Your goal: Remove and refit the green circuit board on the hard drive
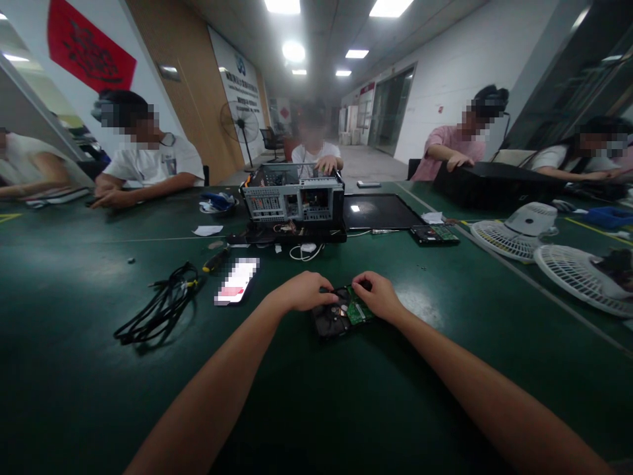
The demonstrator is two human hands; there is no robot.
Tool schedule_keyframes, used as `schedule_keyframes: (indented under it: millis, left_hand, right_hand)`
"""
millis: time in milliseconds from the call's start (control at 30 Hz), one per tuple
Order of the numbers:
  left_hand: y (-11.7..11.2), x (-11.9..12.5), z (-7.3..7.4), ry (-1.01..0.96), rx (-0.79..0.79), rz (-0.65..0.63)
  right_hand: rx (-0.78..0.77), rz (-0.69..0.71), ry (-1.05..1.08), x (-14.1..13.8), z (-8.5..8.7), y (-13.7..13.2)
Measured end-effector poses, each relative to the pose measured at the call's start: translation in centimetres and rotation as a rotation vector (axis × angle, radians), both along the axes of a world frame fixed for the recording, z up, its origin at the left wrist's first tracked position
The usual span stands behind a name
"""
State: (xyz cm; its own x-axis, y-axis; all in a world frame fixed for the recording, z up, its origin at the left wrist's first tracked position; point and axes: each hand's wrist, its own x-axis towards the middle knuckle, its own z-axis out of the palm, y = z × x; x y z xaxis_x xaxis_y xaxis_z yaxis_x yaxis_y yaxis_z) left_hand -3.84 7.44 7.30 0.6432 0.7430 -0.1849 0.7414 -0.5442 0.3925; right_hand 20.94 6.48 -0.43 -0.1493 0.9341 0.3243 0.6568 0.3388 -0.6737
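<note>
A hard drive [332, 323] lies on the green table in front of me, its black metal body to the left and a green circuit board [360, 313] on the right part. My left hand [307, 291] grips the drive's far left edge, with the thumb over the top and the other fingers bent behind it. At the far right side, my right hand [380, 295] has thumb and forefinger pinched at the edge of the board. Any small part between those fingertips is too small to make out.
An opened computer case [294, 201] stands ahead, a black panel [383, 212] beside it. Leftward are a phone [237, 282], a screwdriver [215, 260] and a coiled black cable [161, 307]. Another drive [435, 235] and white fan parts [514, 227] lie rightward. Several people sit around the table.
</note>
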Motion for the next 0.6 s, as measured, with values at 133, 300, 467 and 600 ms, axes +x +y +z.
schedule_keyframes:
  millis: [133,300,467,600]
  left_hand:
    - [-0.12,-0.01,0.11,-0.002,-0.002,0.000]
    - [-0.15,0.02,0.24,0.003,-0.018,0.007]
    - [-0.03,0.02,0.10,0.004,0.000,-0.005]
    - [-0.07,0.02,0.05,0.003,0.001,0.004]
  right_hand:
    - [0.016,-0.053,0.066,0.15,0.15,-0.10]
    - [0.058,-0.070,0.084,0.46,0.30,0.02]
    - [0.091,0.009,0.079,0.31,0.12,0.06]
    - [0.105,0.039,0.036,0.25,0.10,0.00]
